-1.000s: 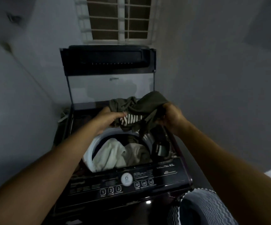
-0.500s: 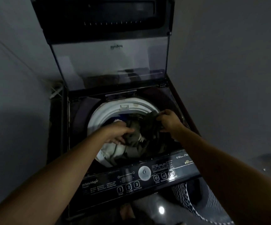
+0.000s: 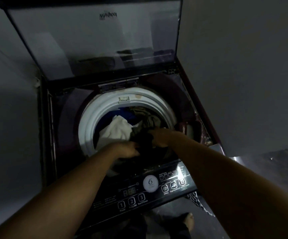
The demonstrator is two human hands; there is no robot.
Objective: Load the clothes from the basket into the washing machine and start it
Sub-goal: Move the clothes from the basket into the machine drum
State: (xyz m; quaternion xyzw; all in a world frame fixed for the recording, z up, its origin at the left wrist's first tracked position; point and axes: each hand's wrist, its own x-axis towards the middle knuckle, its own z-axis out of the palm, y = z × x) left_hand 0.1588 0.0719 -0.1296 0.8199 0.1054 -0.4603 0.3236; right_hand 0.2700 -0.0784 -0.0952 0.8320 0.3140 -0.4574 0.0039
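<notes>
While both hands reach into the drum (image 3: 91, 121) of the open washing machine (image 3: 65, 118), loading is under way rather than finished. The left hand (image 3: 127, 150) and the right hand (image 3: 159, 137) each have a closed grip on one dark garment (image 3: 140, 141), fingers curled into the cloth. The garment is bunched at the near side of the drum, inside the rim. Behind it a white cloth (image 3: 115, 130), a bit of blue cloth (image 3: 122, 114) and an olive piece (image 3: 148, 120) already lie in the drum, so part of the load is plainly in.

The lid (image 3: 88, 40) stands upright at the back. On the control panel (image 3: 105, 193) the display looks unlit, which suggests the machine has not been started.

Only a zigzag-patterned sliver, probably the basket (image 3: 195, 200), shows below the panel's right end. Its contents are hidden, so I cannot tell how many clothes remain. Still to do, as I judge it:
- let go of this garment
- fetch whatever is left
- close the lid
- press the Start/Pause button (image 3: 141, 197)
</notes>
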